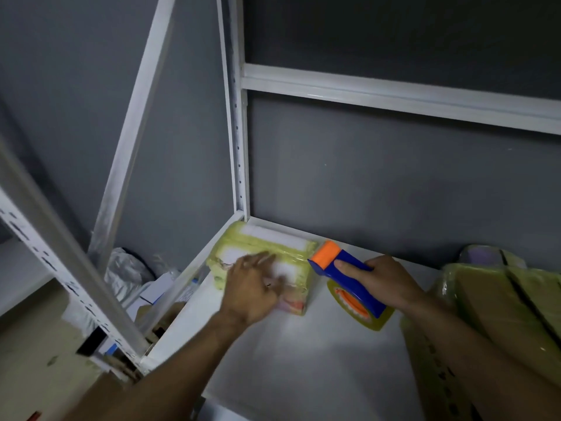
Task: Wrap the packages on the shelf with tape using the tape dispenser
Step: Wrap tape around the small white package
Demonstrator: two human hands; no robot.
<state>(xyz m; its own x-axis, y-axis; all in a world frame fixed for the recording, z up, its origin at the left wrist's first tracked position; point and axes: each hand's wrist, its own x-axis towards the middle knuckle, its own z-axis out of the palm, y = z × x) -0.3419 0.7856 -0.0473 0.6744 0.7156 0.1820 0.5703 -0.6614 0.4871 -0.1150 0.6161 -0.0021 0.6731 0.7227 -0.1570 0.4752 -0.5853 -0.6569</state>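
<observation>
left hand (250, 288) fingers flat on package (267, 244) | right hand (385, 281) fingers curled round tape dispenser (328, 262)

left hand (252, 287) blurred; cardboard packages (498, 302) cut off.

package (291, 253): glossy, crinkled yellow-green tape wrap, matt white paper labels | tape dispenser (343, 278): smooth blue plastic, orange plastic roller | tape roll (376, 325): translucent yellow film | shelf (303, 360): smooth matt white board | frame (238, 132): white painted metal | right-hand packages (501, 314): brown cardboard under shiny film | wall (394, 177): matt grey
</observation>
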